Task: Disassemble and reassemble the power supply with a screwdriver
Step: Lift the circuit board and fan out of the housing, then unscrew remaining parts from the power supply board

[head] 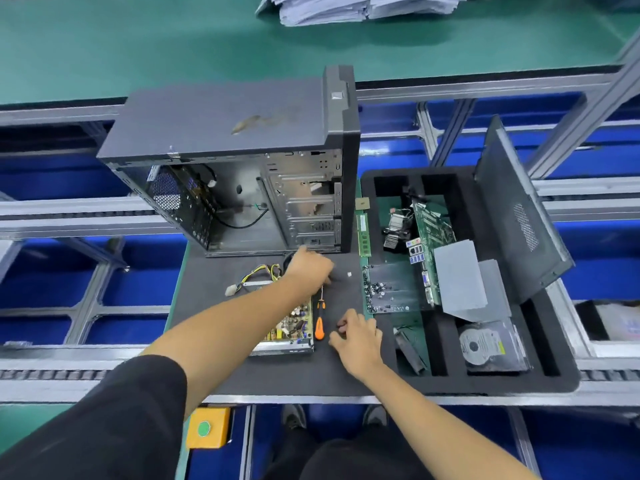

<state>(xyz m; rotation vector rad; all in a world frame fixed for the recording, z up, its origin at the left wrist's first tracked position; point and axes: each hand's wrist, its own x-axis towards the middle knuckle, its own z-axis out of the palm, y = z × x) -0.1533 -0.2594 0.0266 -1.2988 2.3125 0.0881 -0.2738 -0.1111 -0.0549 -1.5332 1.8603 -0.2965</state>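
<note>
- Right hand (356, 341) nearest, fingers curled, palm down on dark grey foam desk (242, 368) mat; whether it holds anything, cannot tell.
- Left hand (308, 268) fingers curled down beside orange-handled screwdriver (319, 320); grip unclear.
- Open metal power supply (289, 327) under left forearm.

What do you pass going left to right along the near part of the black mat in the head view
Open power supply → orange-handled screwdriver → right hand → hard drive in the foam tray.
</note>
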